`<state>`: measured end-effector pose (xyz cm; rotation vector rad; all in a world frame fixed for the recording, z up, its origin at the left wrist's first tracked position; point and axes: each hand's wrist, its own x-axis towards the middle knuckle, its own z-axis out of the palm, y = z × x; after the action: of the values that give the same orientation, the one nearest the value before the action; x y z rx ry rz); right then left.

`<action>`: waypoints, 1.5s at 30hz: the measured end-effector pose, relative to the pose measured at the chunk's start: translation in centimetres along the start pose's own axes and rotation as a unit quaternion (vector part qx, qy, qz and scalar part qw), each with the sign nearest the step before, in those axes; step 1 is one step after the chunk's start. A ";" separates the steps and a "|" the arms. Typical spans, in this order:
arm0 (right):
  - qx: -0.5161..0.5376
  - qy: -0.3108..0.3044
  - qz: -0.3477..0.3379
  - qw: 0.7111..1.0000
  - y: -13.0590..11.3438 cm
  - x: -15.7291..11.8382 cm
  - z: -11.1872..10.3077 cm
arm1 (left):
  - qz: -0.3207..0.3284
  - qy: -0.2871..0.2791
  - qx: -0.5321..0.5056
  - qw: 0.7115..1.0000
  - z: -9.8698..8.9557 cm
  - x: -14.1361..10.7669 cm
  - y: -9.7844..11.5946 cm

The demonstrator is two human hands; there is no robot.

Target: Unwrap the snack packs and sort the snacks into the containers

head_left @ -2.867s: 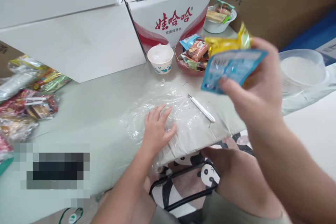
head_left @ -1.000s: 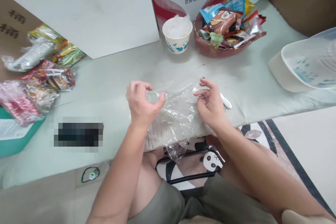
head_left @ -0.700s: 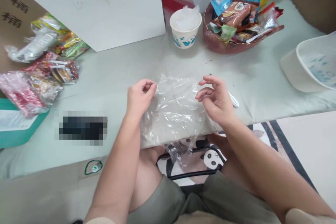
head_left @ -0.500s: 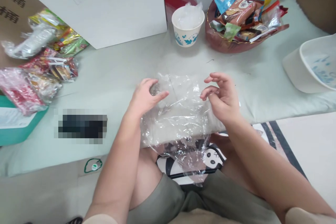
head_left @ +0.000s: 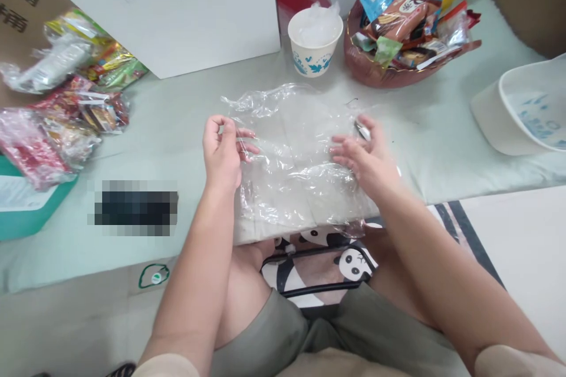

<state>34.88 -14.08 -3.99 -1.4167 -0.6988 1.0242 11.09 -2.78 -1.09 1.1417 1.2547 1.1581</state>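
Note:
A clear, crinkled plastic bag point(head_left: 283, 182) lies spread over the front of the table, its near edge by the table's rim. My left hand point(head_left: 225, 150) pinches the bag's left side between thumb and index finger, the other fingers reaching over the film. On the opposite side, my right hand point(head_left: 365, 156) has its fingers curled at the bag's right edge and grips the film; a small shiny spot shows between its fingers, too unclear to name.
Behind the bag stand a paper cup point(head_left: 315, 41) with crumpled plastic in it and a red bowl point(head_left: 375, 73) of wrapped snacks. A white bin point(head_left: 495, 112) is at right. Snack packets point(head_left: 57, 123) and a blurred dark object point(head_left: 137, 208) lie left. Boxes point(head_left: 212, 12) line the back.
The bag has moved away from my lap and lies farther up on the table, more spread out. My left hand has shifted slightly left and closed on its edge.

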 end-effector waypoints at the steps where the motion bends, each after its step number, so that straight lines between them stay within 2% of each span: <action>1: -0.022 -0.018 0.027 0.999 -0.4 -0.2 0.2 | 0.008 0.005 0.001 1.000 -0.1 0.1 0.0; 4: -0.074 -0.001 0.031 0.997 -1.4 -0.4 0.5 | 0.046 0.031 0.028 0.998 -0.4 0.2 -0.3; 8: -0.022 0.067 -0.037 0.997 -1.6 0.0 0.5 | 0.086 0.029 0.071 0.993 -0.8 0.1 -0.7; 10: 0.001 0.046 -0.019 0.999 -1.4 0.1 0.5 | 0.092 0.019 0.065 0.993 -0.8 0.0 -0.6; 12: -0.011 0.002 0.020 1.000 -1.4 0.1 0.4 | 0.093 0.032 0.037 0.994 -0.8 0.0 -0.3; 14: -0.029 -0.016 0.034 0.999 -1.5 0.0 0.5 | 0.064 0.053 0.000 0.997 -0.9 0.1 0.1; 15: -0.027 -0.011 0.029 0.999 -1.6 0.1 0.5 | 0.030 0.045 -0.016 0.998 -1.1 0.2 0.3; 18: 0.013 0.026 0.020 0.999 -1.5 0.4 0.5 | -0.091 -0.058 -0.019 0.994 -1.7 0.2 0.5; 20: 0.036 0.050 0.028 0.998 -1.2 0.7 0.4 | -0.108 -0.111 0.004 0.988 -2.1 0.1 0.5; 22: 0.032 0.064 0.016 0.997 -0.7 1.0 0.1 | -0.068 -0.102 0.017 0.992 -2.5 0.0 0.5; 24: 0.000 0.059 -0.034 0.998 -0.3 1.0 -0.2 | -0.022 -0.071 0.022 0.997 -2.8 -0.1 0.6; 28: -0.065 0.008 -0.150 0.987 -0.6 0.5 -0.5 | 0.039 -0.077 0.045 0.995 -3.2 0.0 0.6; 30: -0.076 -0.028 -0.181 0.980 -1.0 0.2 -0.5 | 0.075 -0.069 0.049 0.994 -3.3 0.3 0.3; 32: -0.095 -0.046 -0.193 0.975 -1.2 0.1 -0.5 | 0.112 -0.034 0.065 0.991 -3.3 0.5 -0.1; 36: -0.194 0.012 -0.210 0.958 -1.3 0.4 -0.8 | 0.180 0.019 0.141 0.973 -3.5 0.7 -0.6; 41: -0.296 0.087 -0.270 0.912 -1.5 0.8 -1.5 | 0.255 0.051 0.215 0.941 -4.1 0.8 -0.3; 43: -0.305 0.113 -0.298 0.897 -1.6 0.8 -1.8 | 0.278 0.057 0.227 0.932 -4.2 0.9 -0.1; 45: -0.276 0.104 -0.314 0.903 -1.8 0.8 -1.9 | 0.298 0.047 0.200 0.932 -4.1 1.0 0.1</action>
<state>37.17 -14.01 -2.48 -1.5810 -1.2438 0.1571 6.93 -1.85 -1.03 1.8821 1.2921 1.4437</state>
